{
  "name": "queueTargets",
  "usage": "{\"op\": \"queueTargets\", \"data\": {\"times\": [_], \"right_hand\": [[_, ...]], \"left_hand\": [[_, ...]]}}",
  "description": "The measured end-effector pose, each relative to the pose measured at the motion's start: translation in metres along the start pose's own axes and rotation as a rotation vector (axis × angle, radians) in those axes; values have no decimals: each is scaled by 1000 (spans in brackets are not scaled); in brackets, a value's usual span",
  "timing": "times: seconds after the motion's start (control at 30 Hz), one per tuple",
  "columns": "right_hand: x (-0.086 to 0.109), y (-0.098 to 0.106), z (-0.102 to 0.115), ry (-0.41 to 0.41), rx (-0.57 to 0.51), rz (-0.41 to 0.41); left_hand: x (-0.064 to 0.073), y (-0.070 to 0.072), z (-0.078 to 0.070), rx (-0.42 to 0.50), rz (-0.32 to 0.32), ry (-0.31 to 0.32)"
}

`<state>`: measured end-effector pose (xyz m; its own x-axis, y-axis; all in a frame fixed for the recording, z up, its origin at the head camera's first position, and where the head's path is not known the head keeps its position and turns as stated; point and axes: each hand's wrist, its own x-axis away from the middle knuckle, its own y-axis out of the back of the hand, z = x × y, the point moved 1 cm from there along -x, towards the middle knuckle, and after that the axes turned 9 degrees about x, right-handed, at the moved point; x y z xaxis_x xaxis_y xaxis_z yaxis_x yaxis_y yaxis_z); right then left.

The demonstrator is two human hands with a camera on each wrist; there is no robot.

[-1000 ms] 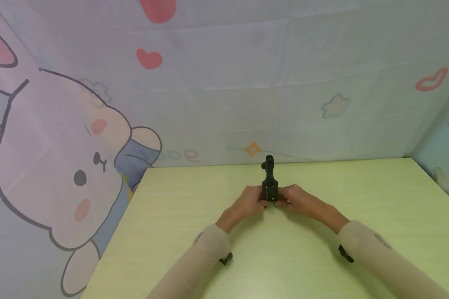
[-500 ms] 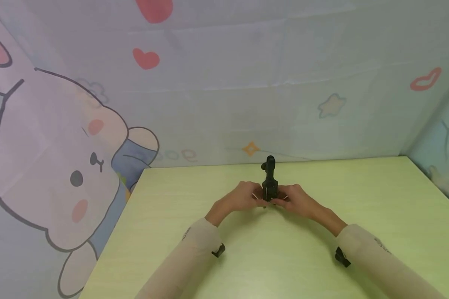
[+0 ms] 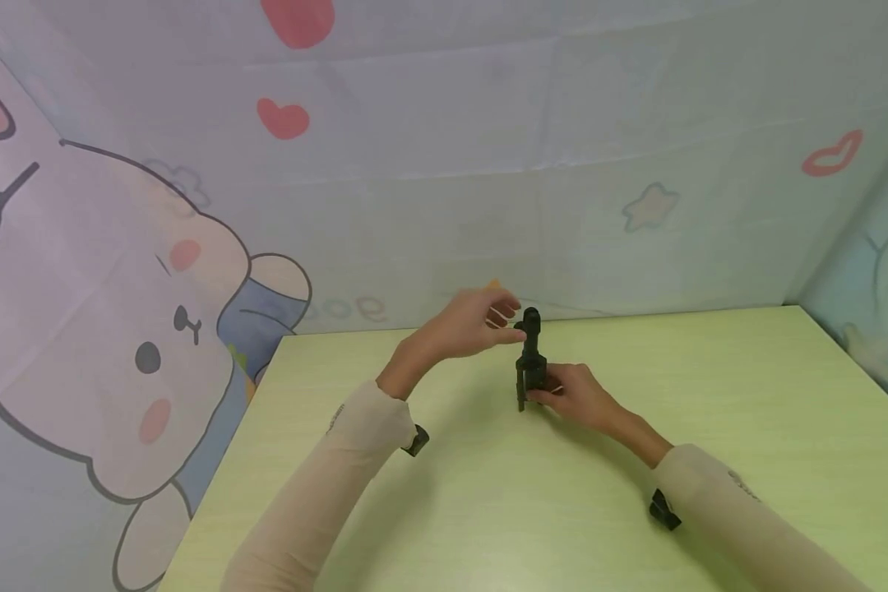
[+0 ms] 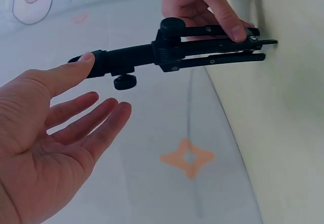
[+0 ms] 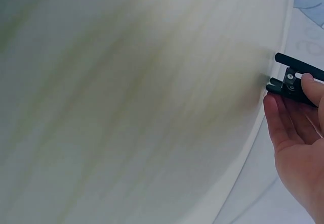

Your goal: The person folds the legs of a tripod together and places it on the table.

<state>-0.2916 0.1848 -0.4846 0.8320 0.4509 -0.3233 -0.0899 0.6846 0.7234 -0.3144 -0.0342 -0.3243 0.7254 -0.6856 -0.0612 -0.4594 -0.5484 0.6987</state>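
A black mini tripod (image 3: 530, 362) stands upright near the far edge of the table, its legs folded together. My right hand (image 3: 583, 397) pinches the folded legs low down between thumb and fingers; the legs (image 5: 302, 66) also show at the right of the right wrist view. Up beside the tripod's head is my left hand (image 3: 464, 323), fingers spread and loosely bent. In the left wrist view its thumb overlaps the tripod's top end, while the other fingers stay apart from the column (image 4: 131, 57) and the side knob (image 4: 125, 81). Whether the thumb touches is hard to tell.
The pale yellow-green table (image 3: 488, 518) reaches back to a printed cloth (image 3: 414, 214) hanging behind it. A cartoon rabbit is printed on the cloth at the left. Small black devices (image 3: 663, 510) sit under both sleeve cuffs.
My left hand has let go of the tripod's legs and risen to its top, its fingers loosening. One leg now stands slightly apart on the left. The right hand keeps its hold.
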Motion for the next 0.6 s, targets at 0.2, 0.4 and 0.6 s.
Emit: {"op": "queueTargets", "data": {"times": [0.2, 0.4, 0.6], "right_hand": [[-5, -2, 2, -5, 5, -18], [-8, -1, 6, 32, 2, -19], [-8, 0, 3, 41, 7, -12]], "left_hand": [[-12, 0, -13, -39, 35, -59], [-18, -5, -17, -111, 45, -125], [-16, -3, -16, -118, 42, -138]]}}
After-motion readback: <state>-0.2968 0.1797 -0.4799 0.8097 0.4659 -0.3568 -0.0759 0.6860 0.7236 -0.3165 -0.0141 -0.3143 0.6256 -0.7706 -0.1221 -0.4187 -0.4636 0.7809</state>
